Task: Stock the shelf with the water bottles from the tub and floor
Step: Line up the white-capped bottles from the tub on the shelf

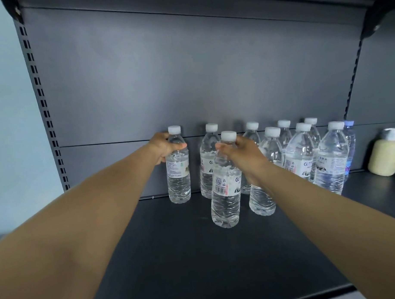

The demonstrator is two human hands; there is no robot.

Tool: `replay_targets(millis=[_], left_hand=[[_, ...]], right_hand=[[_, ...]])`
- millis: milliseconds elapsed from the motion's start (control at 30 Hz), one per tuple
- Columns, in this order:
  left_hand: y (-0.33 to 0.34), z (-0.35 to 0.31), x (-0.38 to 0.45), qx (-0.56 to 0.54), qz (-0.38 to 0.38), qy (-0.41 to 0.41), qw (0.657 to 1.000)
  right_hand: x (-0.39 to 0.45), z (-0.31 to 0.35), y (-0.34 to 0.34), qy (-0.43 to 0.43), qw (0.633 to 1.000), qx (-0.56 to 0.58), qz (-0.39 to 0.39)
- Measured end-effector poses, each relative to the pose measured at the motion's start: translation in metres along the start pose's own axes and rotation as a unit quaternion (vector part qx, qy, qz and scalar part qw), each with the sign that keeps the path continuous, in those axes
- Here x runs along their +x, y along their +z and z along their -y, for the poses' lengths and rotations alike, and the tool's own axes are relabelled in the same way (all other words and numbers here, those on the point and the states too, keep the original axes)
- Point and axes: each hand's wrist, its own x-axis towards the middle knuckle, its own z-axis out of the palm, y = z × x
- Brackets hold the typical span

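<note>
Several clear water bottles with white caps stand upright on the dark shelf [184, 250]. My left hand [164, 146] grips the shoulder of the leftmost bottle [178, 172], which stands at the back wall. My right hand [241, 155] is closed around the upper part of a front bottle [226, 193], which stands ahead of the back row. More bottles [331, 162] are grouped to the right. The tub and the floor are out of view.
A blue-capped bottle [350, 148] stands behind the right group. A cream pump dispenser [386, 156] sits at the far right of the shelf. The shelf's front edge [286, 296] runs below my arms. A slotted upright [42, 105] borders the left side.
</note>
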Motion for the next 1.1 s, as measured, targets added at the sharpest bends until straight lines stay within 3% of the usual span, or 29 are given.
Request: replay_targets(millis=[267,533,667,800,1100], left_hand=[[0.006,0.006,0.000,0.036,-0.055,0.005,0.998],[-0.006,-0.005,-0.034,0.150,-0.010,0.030,0.988],[-0.015,-0.017,-0.071,0.300,0.022,0.055,0.952],[-0.013,-0.029,-0.108,0.472,0.029,0.082,0.877],[0.038,-0.039,-0.235,0.603,0.015,0.027,0.797]], right_hand=[[-0.003,-0.003,0.000,-0.019,0.999,-0.028,-0.015],[-0.020,0.006,-0.023,0.009,0.991,-0.129,0.032],[-0.039,0.017,-0.048,-0.007,0.972,-0.205,0.118],[-0.056,0.028,-0.076,-0.046,0.930,-0.327,0.162],[-0.129,0.029,-0.134,-0.157,0.847,-0.463,0.208]])
